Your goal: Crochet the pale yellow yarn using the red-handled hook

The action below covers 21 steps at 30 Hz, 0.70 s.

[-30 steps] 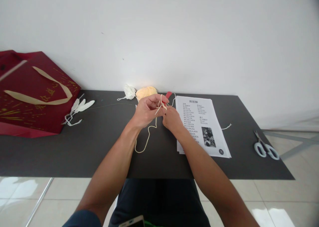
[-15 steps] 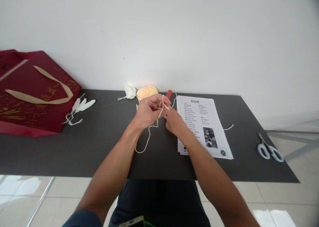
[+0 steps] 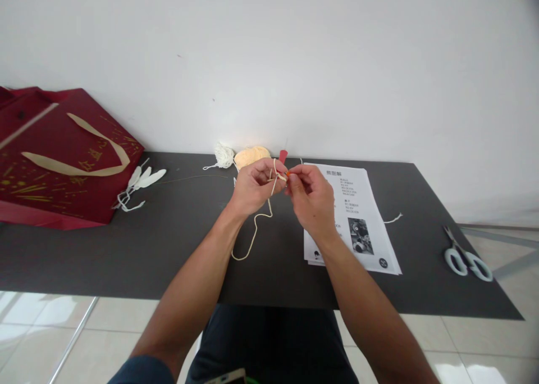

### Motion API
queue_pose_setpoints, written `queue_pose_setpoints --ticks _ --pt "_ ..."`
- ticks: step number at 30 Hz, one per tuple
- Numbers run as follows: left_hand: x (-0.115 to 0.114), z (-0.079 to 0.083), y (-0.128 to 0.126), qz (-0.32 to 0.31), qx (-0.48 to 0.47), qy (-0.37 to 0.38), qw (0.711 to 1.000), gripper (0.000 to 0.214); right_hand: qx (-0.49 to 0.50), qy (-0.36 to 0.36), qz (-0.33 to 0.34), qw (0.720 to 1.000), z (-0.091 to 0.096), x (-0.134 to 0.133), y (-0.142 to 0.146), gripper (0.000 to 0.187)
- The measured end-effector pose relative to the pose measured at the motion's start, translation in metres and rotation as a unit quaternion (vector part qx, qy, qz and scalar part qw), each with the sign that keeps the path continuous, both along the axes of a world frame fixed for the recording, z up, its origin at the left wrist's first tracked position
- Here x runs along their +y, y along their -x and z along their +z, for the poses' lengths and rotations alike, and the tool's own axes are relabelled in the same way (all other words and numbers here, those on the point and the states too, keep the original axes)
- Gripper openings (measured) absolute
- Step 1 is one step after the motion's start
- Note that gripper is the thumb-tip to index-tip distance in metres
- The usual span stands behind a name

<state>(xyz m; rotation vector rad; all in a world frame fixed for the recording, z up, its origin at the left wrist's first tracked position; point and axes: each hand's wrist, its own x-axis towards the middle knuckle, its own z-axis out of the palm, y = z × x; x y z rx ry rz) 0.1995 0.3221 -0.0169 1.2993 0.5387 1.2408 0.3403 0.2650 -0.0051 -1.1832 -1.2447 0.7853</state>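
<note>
My left hand (image 3: pixel 255 186) pinches cream yarn (image 3: pixel 257 220), with a strand looped over its fingers. A small piece of yarn work (image 3: pixel 281 177) sits at its fingertips, its shape hard to make out. My right hand (image 3: pixel 312 197) meets it from the right, thumb and forefinger closed on a small orange piece (image 3: pixel 288 173) against the yarn. Just beyond the fingertips a red flared piece (image 3: pixel 283 156) points up; its lower part is hidden. The yarn's slack hangs in a loop onto the dark table.
Behind the hands lie a pale orange yarn ball (image 3: pixel 251 155) and a white yarn ball (image 3: pixel 224 155). Printed sheets (image 3: pixel 370 204) are at right, scissors (image 3: pixel 467 257) farther right. On the left stand a red gift bag (image 3: pixel 80 165) and white crocheted pieces (image 3: pixel 145 178).
My right hand has turned and drawn back slightly right, and the orange piece now shows between its fingers. The red piece has tilted more upright. My left hand keeps its grip.
</note>
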Motion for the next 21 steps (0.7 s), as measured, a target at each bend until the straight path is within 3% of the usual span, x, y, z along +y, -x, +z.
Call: queue_pose_setpoints --ticks 10,21 --pt "0.013 -0.017 -0.001 0.025 -0.007 0.005 1.000 0.030 -0.064 -0.025 -0.019 0.997 -0.009 0.005 -0.002 0.023" --pt "0.014 -0.017 -0.002 0.048 -0.008 0.017 0.999 0.028 -0.185 -0.046 0.004 0.982 -0.013 0.005 -0.002 0.029"
